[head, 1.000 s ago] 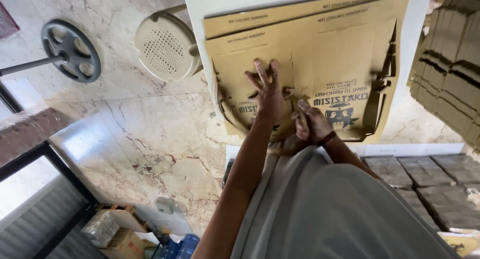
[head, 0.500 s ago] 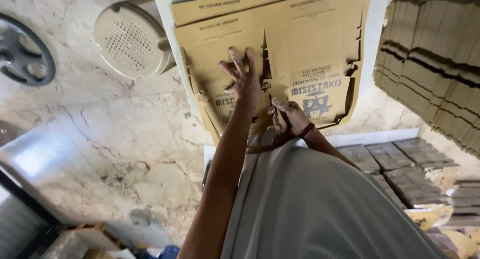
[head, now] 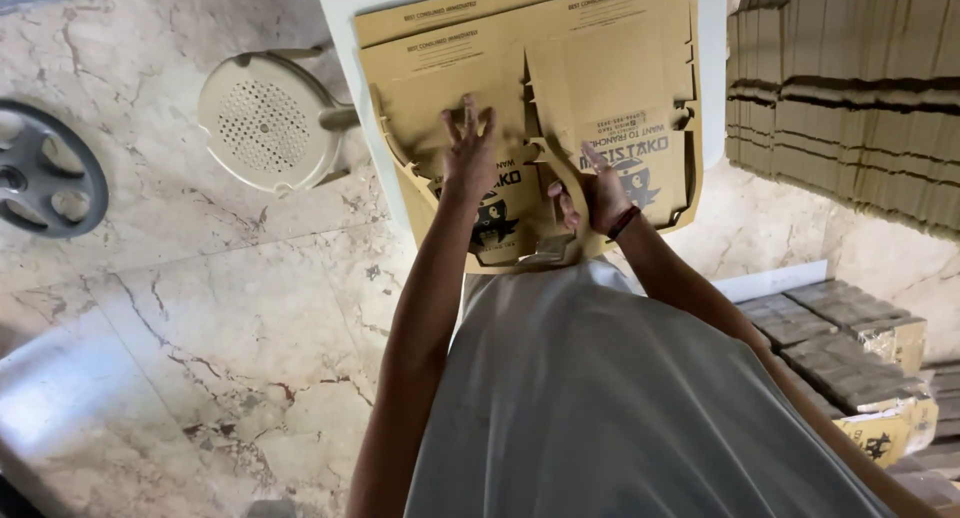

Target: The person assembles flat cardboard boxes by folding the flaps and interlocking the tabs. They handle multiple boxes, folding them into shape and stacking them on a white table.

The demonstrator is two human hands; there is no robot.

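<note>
On a white table (head: 340,38), left hand (head: 470,158) spreads flat, pinning printed cardboard box blank (head: 560,78); right hand (head: 600,193) pinches a flap to fold.

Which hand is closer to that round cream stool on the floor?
Left. The left hand lies flat on the cardboard sheet on the side toward the stool. The right hand is on the same sheet, farther away.

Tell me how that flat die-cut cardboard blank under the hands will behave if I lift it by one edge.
The cardboard blank is thin, wide and scored with cut flaps, so it would probably sag and hinge along its creases. It looks light; the left hand presses it flat with spread fingers. The flap by the right hand may swing loose, and its narrow tabs could tear.
</note>
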